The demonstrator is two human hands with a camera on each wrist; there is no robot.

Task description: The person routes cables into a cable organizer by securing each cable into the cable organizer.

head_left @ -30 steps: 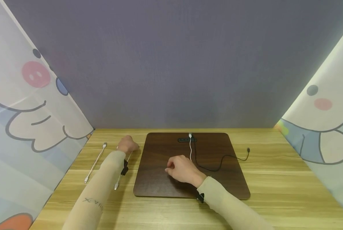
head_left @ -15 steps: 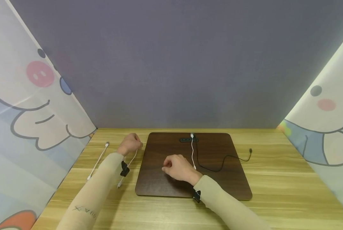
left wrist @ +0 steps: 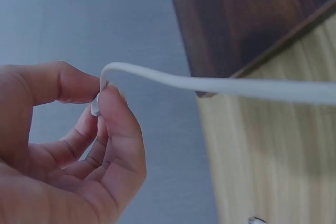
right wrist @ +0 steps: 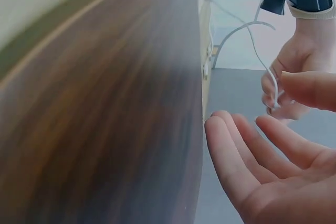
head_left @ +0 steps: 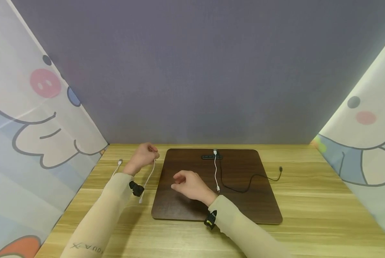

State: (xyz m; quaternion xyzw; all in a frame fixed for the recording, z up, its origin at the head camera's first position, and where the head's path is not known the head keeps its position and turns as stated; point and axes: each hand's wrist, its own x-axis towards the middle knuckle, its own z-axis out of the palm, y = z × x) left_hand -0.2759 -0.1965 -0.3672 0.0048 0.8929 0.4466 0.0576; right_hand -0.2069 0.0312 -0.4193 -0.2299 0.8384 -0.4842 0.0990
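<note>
My left hand [head_left: 144,156] pinches one end of a short white USB-type cable [head_left: 149,175] between thumb and forefinger, left of the dark brown board [head_left: 179,209]. In the left wrist view the cord [left wrist: 226,85] bends up from the fingertips and runs right; most of the held plug is hidden. The cable's other end hangs down toward the wooden table. Over the board's left half is my right hand [head_left: 192,186], its fingers relaxed and apart, holding nothing. In the right wrist view, its fingers [right wrist: 231,156] point toward the left hand [right wrist: 299,72].
A small black strip [head_left: 206,157] sits at the board's back edge. A white cable [head_left: 216,172] and a black cable [head_left: 240,191] run from it, the black one reaching past the board's right edge. Another white cable [head_left: 119,163] lies far left, partly behind the left sleeve.
My left hand has lifted off the table with the cable's end, drawing the cable up and slightly right. My right hand has moved a little left and its fingers have spread.
</note>
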